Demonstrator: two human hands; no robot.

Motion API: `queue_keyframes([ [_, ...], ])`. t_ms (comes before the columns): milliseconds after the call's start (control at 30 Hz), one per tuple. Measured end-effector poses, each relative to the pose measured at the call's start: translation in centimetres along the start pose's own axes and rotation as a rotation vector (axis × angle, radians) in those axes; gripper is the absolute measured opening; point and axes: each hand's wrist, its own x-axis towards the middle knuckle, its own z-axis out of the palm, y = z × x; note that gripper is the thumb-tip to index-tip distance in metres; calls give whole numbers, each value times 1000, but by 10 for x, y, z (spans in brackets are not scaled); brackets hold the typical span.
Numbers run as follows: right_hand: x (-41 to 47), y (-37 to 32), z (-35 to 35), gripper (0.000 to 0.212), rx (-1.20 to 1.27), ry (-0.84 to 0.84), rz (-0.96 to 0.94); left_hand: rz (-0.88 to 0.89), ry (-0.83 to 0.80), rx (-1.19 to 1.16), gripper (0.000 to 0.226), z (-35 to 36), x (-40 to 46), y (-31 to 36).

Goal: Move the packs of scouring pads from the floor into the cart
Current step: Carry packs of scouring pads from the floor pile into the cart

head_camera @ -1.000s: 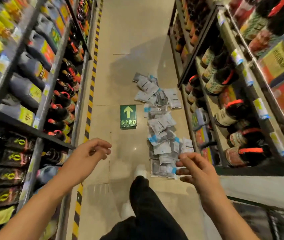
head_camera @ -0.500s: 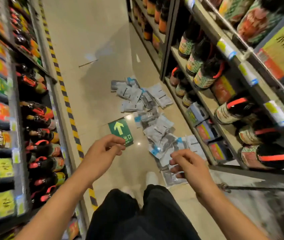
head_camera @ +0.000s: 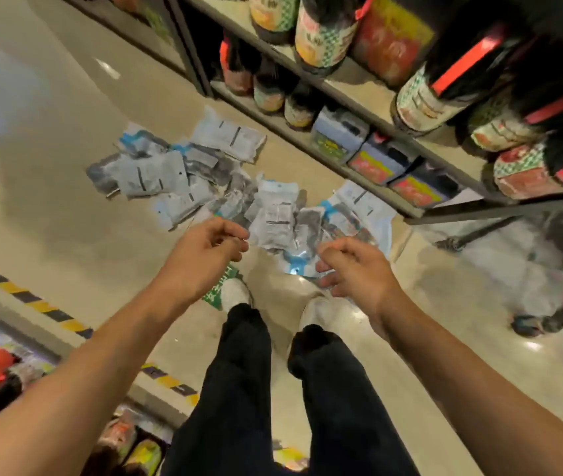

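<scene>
The packs of scouring pads (head_camera: pixel 204 173) lie scattered in a loose heap on the floor (head_camera: pixel 67 218), just beside the foot of the right-hand shelf (head_camera: pixel 359 159) stocked with bottles (head_camera: pixel 324 32). Both hands reach out above the near end of the heap. The left hand (head_camera: pixel 201 255) holds nothing, its fingers loosely curled. The right hand (head_camera: pixel 355 266) is likewise empty, fingers relaxed and bent. White shoes (head_camera: pixel 235 293) stand just near of the packs. A yellow-black stripe (head_camera: pixel 32 300) runs along the left.
</scene>
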Motion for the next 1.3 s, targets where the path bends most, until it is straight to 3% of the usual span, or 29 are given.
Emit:
queue_keyframes([
  [200, 168, 89, 35, 7, 26, 80, 164, -98, -120, 146, 16, 45, 162, -87],
  [267, 236, 130, 45, 26, 3, 122, 206, -111, -103, 169, 12, 68, 220, -123],
  [333, 293, 164, 53, 43, -22, 181, 233, -92, -74, 174, 25, 90, 279, -160],
  [500, 393, 237, 67, 67, -38, 296, 266, -135, -12, 46, 56, 131, 407, -218],
  [633, 438, 277, 76, 80, -104, 421, 256, -137, -36, 27, 71, 155, 458, -242],
  [667, 446, 282, 79, 83, -158, 437, 256, -141, -43, 25, 68, 161, 463, -247],
  [767, 459, 286, 84, 92, -353, 443, 267, -115, -17, 31, 32, 180, 477, -260],
  [867, 468, 285, 87, 95, -488, 430, 315, -55, 4, 41, 41, 190, 489, -271],
  [933, 471, 283, 87, 92, -510, 429, 341, -77, 16, -6, 32, 193, 490, -273],
  [1067, 462, 277, 87, 76, -319, 370, 314, -135, 23, -102, 11, 197, 469, -262],
  [1167, 428, 266, 74, 52, -86, 381, 277, -134, 29, -91, 17, 187, 432, -244],
  [1233, 395, 251, 58, 49, -64, 403, 243, -132, -10, -95, 19, 174, 395, -225],
  [1300, 354, 229, 41, 52, -41, 399, 221, -149, -63, -112, 37, 157, 357, -205],
])
